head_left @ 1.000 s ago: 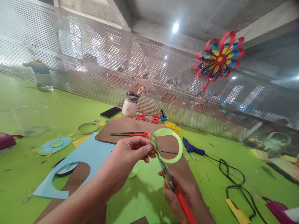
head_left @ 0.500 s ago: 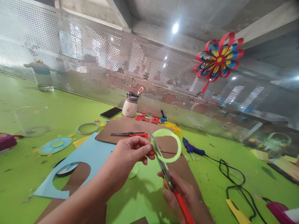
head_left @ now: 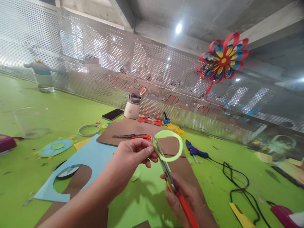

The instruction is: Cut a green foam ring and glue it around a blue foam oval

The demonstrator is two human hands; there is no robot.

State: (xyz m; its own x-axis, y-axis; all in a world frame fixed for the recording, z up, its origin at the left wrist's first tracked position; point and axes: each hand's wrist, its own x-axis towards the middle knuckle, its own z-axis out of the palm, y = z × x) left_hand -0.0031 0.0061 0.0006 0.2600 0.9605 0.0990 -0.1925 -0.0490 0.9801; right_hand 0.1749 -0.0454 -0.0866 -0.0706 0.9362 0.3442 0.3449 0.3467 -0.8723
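Head view: green counter (head_left: 71, 107), mesh wall (head_left: 95, 63) beyond; my left hand (head_left: 133, 155) pinches the paper ring (head_left: 180, 148), my right hand (head_left: 185, 199) grips scissors (head_left: 166, 169) against it.

Phone (head_left: 112, 114), white bottle (head_left: 132, 107) and blue glue gun (head_left: 194, 149) on green table (head_left: 71, 106); paper flower (head_left: 223, 60) on mesh wall (head_left: 95, 47).

Green table (head_left: 71, 107), brown card (head_left: 133, 128), perhaps phone (head_left: 112, 114)

Thin green paper ring (head_left: 169, 133) upright against scissors (head_left: 169, 178)
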